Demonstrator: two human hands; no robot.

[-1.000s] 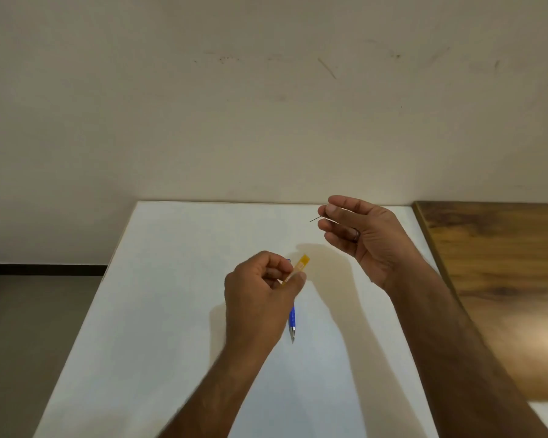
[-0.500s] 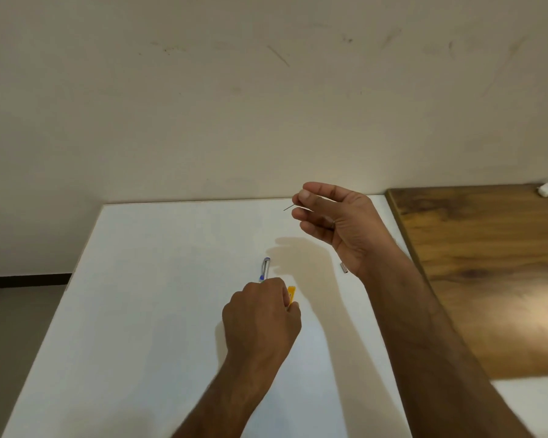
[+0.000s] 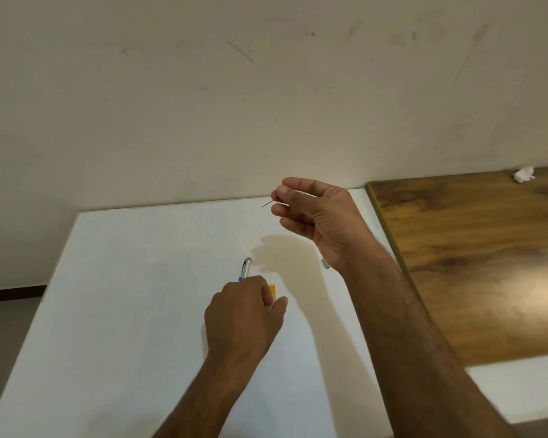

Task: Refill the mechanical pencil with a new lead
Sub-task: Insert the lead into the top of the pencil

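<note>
Left hand (image 3: 246, 314), lowered since a second ago, sets yellow lead case (image 3: 273, 291) on worktop (image 3: 124, 279) beside mechanical pencil (image 3: 245, 269); right hand (image 3: 317, 216) pinches lead (image 3: 267, 203), ready for insertion.

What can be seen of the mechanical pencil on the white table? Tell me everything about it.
The mechanical pencil lies flat on the white table, its long axis running away from the person and leaning slightly right. Only its far part shows: a silvery, metallic-looking section with a clip along it, a blue tip at the far end and a bit of blue near the left hand, which covers the rest. Whether that hand grips it cannot be told. A small silver cap lies apart to its right.
</note>
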